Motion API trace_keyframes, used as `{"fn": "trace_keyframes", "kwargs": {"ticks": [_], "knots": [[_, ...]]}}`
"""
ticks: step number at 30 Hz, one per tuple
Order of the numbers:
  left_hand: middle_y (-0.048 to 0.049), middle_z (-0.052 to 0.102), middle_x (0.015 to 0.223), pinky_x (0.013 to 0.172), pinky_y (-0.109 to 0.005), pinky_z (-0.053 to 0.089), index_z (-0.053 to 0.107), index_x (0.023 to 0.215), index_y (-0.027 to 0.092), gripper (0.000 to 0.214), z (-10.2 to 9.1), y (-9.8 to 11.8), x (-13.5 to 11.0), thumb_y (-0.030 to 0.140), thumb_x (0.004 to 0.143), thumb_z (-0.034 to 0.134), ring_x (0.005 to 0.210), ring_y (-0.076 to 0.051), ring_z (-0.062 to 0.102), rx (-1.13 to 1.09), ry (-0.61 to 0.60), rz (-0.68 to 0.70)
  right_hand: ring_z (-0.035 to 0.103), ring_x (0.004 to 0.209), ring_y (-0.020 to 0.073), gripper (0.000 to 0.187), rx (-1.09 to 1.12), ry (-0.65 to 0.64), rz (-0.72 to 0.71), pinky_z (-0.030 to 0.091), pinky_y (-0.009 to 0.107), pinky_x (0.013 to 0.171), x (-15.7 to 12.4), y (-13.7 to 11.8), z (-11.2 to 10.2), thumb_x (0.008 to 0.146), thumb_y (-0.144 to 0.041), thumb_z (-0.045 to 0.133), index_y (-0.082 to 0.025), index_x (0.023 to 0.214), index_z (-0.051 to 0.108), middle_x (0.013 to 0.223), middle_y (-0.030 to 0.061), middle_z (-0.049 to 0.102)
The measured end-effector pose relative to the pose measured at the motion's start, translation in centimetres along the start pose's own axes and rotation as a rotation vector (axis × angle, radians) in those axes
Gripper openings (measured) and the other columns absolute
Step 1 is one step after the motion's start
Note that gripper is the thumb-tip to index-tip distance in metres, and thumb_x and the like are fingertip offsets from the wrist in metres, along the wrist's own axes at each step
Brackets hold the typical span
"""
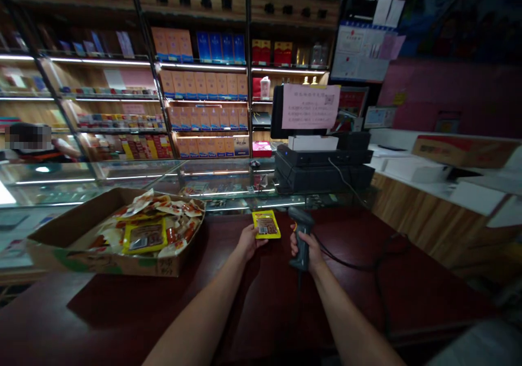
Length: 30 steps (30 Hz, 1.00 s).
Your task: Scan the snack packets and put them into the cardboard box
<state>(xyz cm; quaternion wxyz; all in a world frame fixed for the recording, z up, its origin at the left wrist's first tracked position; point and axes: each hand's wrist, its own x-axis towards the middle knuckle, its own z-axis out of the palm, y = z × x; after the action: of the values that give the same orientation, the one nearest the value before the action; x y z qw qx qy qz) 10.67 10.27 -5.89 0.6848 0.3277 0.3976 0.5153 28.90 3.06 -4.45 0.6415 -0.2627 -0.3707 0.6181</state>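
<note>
My left hand (pixel 248 241) grips a flat yellow snack packet (pixel 266 224) by its left edge, with a barcode label and brown contents showing. Beside it, my right hand (pixel 312 249) is wrapped round the handle of a dark barcode scanner (pixel 302 235), whose head points left toward the packet. A gap separates the scanner from the packet. To the left, a cardboard box (pixel 134 264) holds several packets, among them a similar yellow snack packet (pixel 145 235) on top. Both hands are above the dark red counter (pixel 261 306).
A black cable (pixel 359 267) runs across the counter on the right. Behind stand a glass display case (pixel 228 184) and a black cash drawer (pixel 326 175) under a monitor with a paper sheet (pixel 310 106). At far left a person (pixel 32 143) is partly visible near stocked shelves.
</note>
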Motion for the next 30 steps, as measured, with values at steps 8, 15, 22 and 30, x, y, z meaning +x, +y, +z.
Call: {"fn": "trace_keyframes", "kwargs": {"ticks": [8, 15, 22, 30], "knots": [[-0.0093, 0.068, 0.076, 0.076, -0.037, 0.051, 0.062, 0.076, 0.012, 0.01, 3.3, -2.0, 4.8, 0.005, 0.07, 0.059, 0.076, -0.021, 0.065, 0.226, -0.016, 0.107, 0.045, 0.035, 0.008, 0.033, 0.01, 0.011, 0.007, 0.041, 0.021, 0.034, 0.7, 1.0, -0.3, 0.065, -0.035, 0.066, -0.016, 0.09, 0.055, 0.052, -0.0053, 0.055], [-0.0092, 0.069, 0.088, 0.098, -0.038, 0.036, 0.064, 0.072, 0.015, 0.025, 1.0, -0.7, 4.8, -0.004, 0.056, 0.064, 0.105, -0.025, 0.057, 0.293, 0.089, 0.278, 0.046, 0.036, 0.0081, 0.033, 0.02, 0.038, -0.008, 0.04, 0.021, 0.034, 1.0, 0.9, -0.5, 0.066, -0.035, 0.066, -0.017, 0.091, 0.054, 0.054, -0.0059, 0.053], [-0.009, 0.067, 0.092, 0.099, -0.037, 0.033, 0.066, 0.071, 0.019, 0.015, -2.6, 5.3, -1.1, 0.007, 0.06, 0.066, 0.103, -0.025, 0.056, 0.584, 0.256, 0.584, 0.046, 0.036, 0.0089, 0.032, -0.019, 0.053, 0.055, 0.039, 0.022, 0.035, 0.3, 1.3, 0.5, 0.064, -0.033, 0.068, -0.017, 0.089, 0.055, 0.053, -0.0052, 0.054], [-0.0153, 0.065, 0.071, 0.078, -0.037, 0.043, 0.063, 0.066, 0.015, 0.04, -12.0, 18.9, -8.4, 0.048, 0.079, 0.045, 0.081, -0.029, 0.062, 1.433, 0.821, 0.557, 0.047, 0.037, 0.0094, 0.028, -0.07, -0.114, 0.122, 0.042, 0.024, 0.036, 0.1, 2.6, 6.5, 0.068, -0.032, 0.066, -0.017, 0.089, 0.055, 0.056, -0.0037, 0.055]]}}
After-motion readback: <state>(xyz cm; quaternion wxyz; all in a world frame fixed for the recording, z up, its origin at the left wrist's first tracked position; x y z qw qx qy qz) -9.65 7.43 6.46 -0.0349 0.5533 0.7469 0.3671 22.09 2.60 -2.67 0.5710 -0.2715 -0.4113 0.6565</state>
